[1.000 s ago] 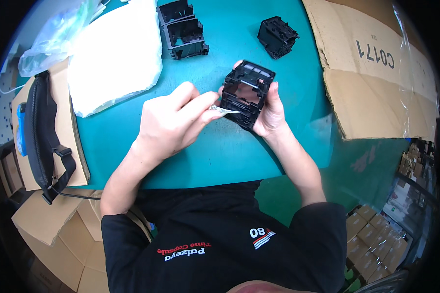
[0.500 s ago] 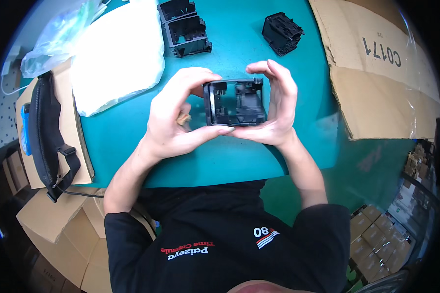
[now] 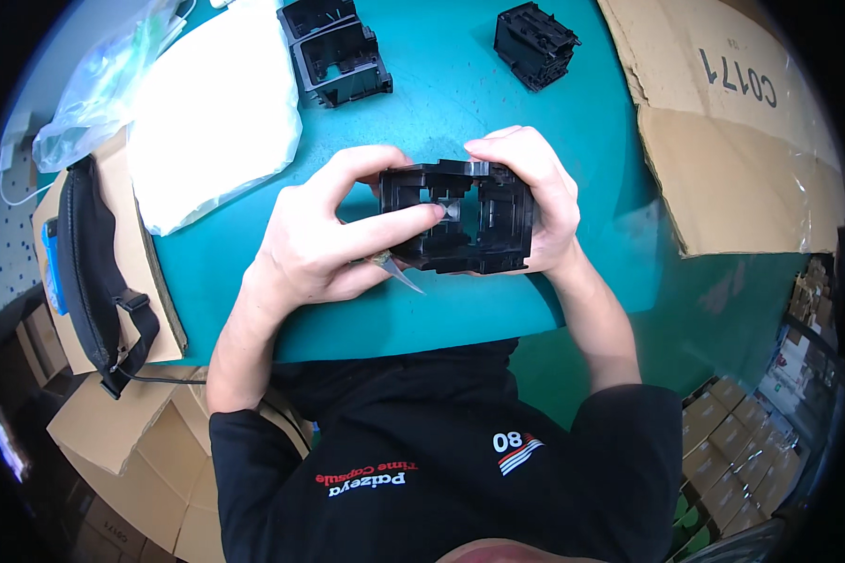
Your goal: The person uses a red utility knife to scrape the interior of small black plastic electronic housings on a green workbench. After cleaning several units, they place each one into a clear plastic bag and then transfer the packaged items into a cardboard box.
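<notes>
Black plastic open-frame housing [image 3: 508, 214] held above green worktop [image 3: 591, 131], towards near edge, long axis left-right, open face up. Left hand [image 3: 308, 235] part-closed on left end, pinching thin pale pointed tool [image 3: 404, 276]; right hand [image 3: 546, 202] curled round right end.

A black plastic frame [image 3: 502, 220], shaped like an open box with ledges and small notches along its walls, is held above the desk [image 3: 394, 328] between the left hand [image 3: 310, 235] and right hand [image 3: 546, 202]. Its longer side runs left to right, with an opening facing up. A slim, pale, pointed blade [image 3: 401, 273] juts from the left hand near the frame's lower left edge, tip slanting down and right.
</notes>
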`<control>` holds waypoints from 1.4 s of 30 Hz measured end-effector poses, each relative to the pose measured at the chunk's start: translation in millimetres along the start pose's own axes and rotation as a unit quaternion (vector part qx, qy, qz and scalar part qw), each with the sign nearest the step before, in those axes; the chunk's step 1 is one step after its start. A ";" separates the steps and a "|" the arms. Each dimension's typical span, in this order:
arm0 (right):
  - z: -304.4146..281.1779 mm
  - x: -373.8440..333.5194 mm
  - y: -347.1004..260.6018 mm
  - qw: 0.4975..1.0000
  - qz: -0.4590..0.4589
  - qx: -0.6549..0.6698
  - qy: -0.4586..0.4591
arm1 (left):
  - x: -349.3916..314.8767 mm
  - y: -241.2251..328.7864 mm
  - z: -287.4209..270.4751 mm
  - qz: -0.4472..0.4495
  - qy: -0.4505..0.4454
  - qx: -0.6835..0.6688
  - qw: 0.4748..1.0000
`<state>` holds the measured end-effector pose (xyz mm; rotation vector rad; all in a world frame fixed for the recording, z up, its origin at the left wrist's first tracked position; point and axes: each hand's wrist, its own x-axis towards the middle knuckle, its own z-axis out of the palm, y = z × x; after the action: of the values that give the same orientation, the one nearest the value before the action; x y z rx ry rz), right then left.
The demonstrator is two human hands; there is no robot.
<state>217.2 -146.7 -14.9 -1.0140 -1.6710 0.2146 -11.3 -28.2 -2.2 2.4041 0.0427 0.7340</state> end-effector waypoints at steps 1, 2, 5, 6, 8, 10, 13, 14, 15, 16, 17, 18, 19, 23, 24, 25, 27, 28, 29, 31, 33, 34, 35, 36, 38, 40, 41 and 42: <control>-0.5 0.5 -1.0 1.000 0.003 -0.005 -0.008 | -0.7 -0.2 -0.9 0.000 -0.010 0.015 1.000; -0.7 0.8 -2.0 1.000 0.006 -0.010 -0.016 | -1.1 -0.2 -1.5 0.001 -0.019 0.031 0.999; 1.9 1.8 -5.4 1.000 0.024 0.002 -0.008 | 1.1 1.5 -4.0 -0.008 -0.025 0.040 0.999; 2.0 2.1 -5.6 1.000 0.024 -0.003 -0.010 | 1.1 1.9 -3.5 -0.011 -0.023 0.042 0.999; 1.8 2.3 -6.0 1.000 0.024 -0.012 -0.014 | 0.8 2.6 -2.0 -0.018 -0.020 0.046 0.999; 2.1 1.8 -4.9 1.000 0.023 -0.016 -0.014 | 0.3 3.2 -2.6 -0.029 -0.026 0.040 0.998; 2.1 2.2 -4.9 1.000 0.021 -0.020 -0.010 | -1.9 4.2 -1.0 -0.065 -0.020 0.003 0.998; 2.1 2.5 -5.1 1.000 0.021 -0.021 -0.008 | -2.6 4.6 -0.5 -0.079 -0.015 -0.015 0.997; 2.3 2.2 -5.1 1.000 0.020 -0.020 -0.006 | -2.5 5.1 -1.0 -0.087 -0.019 -0.017 0.996; 2.4 2.0 -4.8 1.000 0.020 -0.019 -0.004 | -2.2 5.7 -1.9 -0.094 -0.022 -0.019 0.995; 2.5 1.8 -4.6 1.000 0.020 -0.018 -0.002 | -2.0 6.0 -2.4 -0.101 -0.025 -0.021 0.994; 2.6 1.9 -4.8 1.000 0.020 -0.019 -0.002 | -2.1 5.4 -2.3 -0.087 -0.022 -0.014 0.996; 2.8 2.2 -4.9 1.000 0.021 -0.021 -0.003 | -2.0 3.9 -2.0 -0.073 -0.019 -0.007 0.997; 2.2 2.8 -5.7 1.000 0.017 -0.022 -0.003 | -2.5 3.9 -2.2 -0.063 -0.029 0.013 0.998; 2.2 2.8 -6.0 1.000 0.018 -0.021 -0.003 | -2.9 3.7 -2.5 -0.058 -0.026 0.012 0.998; 2.2 2.6 -6.3 1.000 0.019 -0.020 -0.003 | -3.8 2.9 -2.3 -0.053 -0.023 0.012 0.998; 2.2 2.3 -6.0 1.000 0.017 -0.018 -0.002 | -5.6 1.5 -3.1 -0.046 -0.018 0.002 0.999; 2.1 2.1 -5.2 1.000 0.014 -0.016 -0.002 | -6.6 0.8 -4.0 -0.044 -0.016 -0.009 0.999; 2.2 1.8 -4.6 1.000 0.011 -0.015 -0.001 | -6.9 0.7 -5.0 -0.041 -0.015 -0.019 0.999; 2.4 0.5 -2.9 1.000 0.007 -0.015 0.014 | -1.2 2.3 -1.7 -0.038 0.045 -0.075 0.995; 1.6 -0.9 -0.7 0.999 0.021 -0.006 0.030 | 1.2 4.7 -2.0 -0.055 0.098 -0.154 0.982; 0.4 -2.4 1.1 0.999 0.037 0.004 0.038 | -2.0 6.5 -4.9 -0.091 0.113 -0.155 0.977; 0.1 -4.4 3.1 0.997 0.053 0.013 0.046 | -5.5 8.6 -7.6 -0.128 0.129 -0.159 0.970; 3.2 -7.2 6.9 0.995 0.083 0.028 0.057 | -13.0 6.6 -4.5 -0.174 0.152 -0.175 0.957; 8.0 -11.6 13.0 0.985 0.144 0.052 0.078 | -16.8 -4.3 -2.0 -0.135 0.180 -0.132 0.965; 11.6 -12.3 13.6 0.970 0.220 0.077 0.075 | -13.4 -2.8 -5.7 -0.119 0.186 -0.148 0.964; 14.0 -11.9 15.0 0.960 0.251 0.091 0.079 | -11.8 2.3 -7.6 -0.168 0.193 -0.131 0.958; 15.6 -11.0 16.1 0.950 0.283 0.105 0.081 | -11.5 1.2 -9.6 -0.171 0.173 -0.084 0.966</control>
<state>212.1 -139.2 -38.1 -1.2908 -1.1477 0.6542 -26.1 -26.2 -0.9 2.0113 0.5034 0.9382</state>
